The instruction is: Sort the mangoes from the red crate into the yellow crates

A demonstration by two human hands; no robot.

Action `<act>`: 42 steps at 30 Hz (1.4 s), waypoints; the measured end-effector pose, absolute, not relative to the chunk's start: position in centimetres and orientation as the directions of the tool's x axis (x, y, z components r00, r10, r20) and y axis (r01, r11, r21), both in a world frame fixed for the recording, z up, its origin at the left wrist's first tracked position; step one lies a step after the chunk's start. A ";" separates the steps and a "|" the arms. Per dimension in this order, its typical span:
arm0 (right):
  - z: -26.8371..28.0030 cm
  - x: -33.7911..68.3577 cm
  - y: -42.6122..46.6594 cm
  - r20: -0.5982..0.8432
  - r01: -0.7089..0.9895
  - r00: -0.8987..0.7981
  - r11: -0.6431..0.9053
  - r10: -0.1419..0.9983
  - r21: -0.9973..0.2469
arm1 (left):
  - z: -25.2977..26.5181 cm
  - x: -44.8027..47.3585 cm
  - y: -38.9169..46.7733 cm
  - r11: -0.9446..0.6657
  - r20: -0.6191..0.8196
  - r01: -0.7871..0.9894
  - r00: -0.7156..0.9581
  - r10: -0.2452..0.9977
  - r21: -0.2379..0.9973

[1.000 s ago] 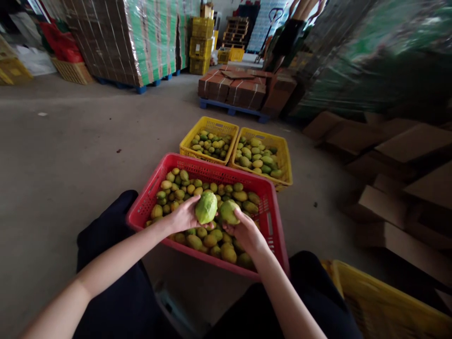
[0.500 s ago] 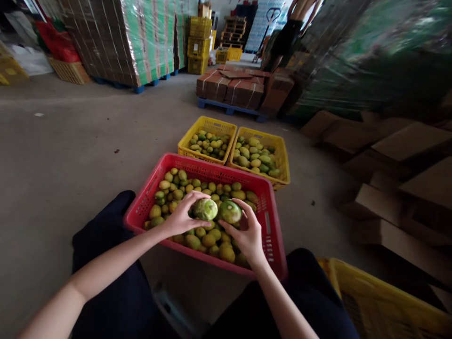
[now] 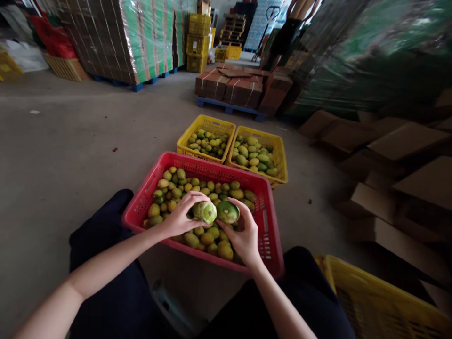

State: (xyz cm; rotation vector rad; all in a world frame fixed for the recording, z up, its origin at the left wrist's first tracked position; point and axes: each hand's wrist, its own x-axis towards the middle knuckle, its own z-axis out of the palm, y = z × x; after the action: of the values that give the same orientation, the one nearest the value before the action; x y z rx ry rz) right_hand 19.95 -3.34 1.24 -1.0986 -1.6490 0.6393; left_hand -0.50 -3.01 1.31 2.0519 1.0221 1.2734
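In the head view, both fruits have been turned since one second ago: their sides showed then, and now their round ends face the camera. The left hand [image 3: 181, 216], in the middle of the frame, has its fingers and thumb wrapped around the patchy, pale green fruit [image 3: 205, 212]. The right hand [image 3: 247, 233], a little right of the middle, pinches the dark green fruit [image 3: 228, 212] between its fingers and thumb. The two fruits are side by side, but I cannot tell if they touch. They are held up over the big red crate [image 3: 274, 235], which has lots of yellow and green fruit [image 3: 206, 238] in it. Behind it, a bit above the middle, are two yellow crates with more fruit, the left crate [image 3: 197, 153] and the right crate [image 3: 281, 160]. Another yellow crate [image 3: 339, 275] is at the lower right. Brown boxes [image 3: 406, 141] lie at the right side. A person [image 3: 284, 37] is at the top right.
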 end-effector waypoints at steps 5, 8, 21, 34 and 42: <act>1.0 19.8 -3.2 0.488 0.375 -0.090 0.484 0.868 -0.791 | 1.3 -0.6 -3.1 -0.594 0.517 0.333 0.294 0.804 0.733; 0.8 19.9 -3.2 0.502 0.390 -0.095 0.496 0.860 -0.776 | 1.3 -0.6 -3.1 -0.594 0.516 0.335 0.297 0.803 0.732; 0.9 19.7 -3.4 0.546 0.429 -0.111 0.535 0.831 -0.728 | 1.2 -0.7 -3.0 -0.603 0.531 0.359 0.287 0.797 0.712; 1.0 19.5 -3.6 0.494 0.416 -0.096 0.486 0.864 -0.769 | 1.1 -0.7 -3.0 -0.588 0.517 0.340 0.282 0.808 0.734; 1.1 19.1 -3.6 0.120 0.100 -0.063 0.126 0.991 -0.987 | 1.0 0.2 -2.6 0.044 -0.027 -0.159 0.107 0.994 0.986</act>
State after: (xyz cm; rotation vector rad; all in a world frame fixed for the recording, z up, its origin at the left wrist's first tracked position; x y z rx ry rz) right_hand 19.12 -3.64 1.13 -1.1641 -1.3833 1.1078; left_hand 0.18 -2.58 1.02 1.1121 1.0321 1.1789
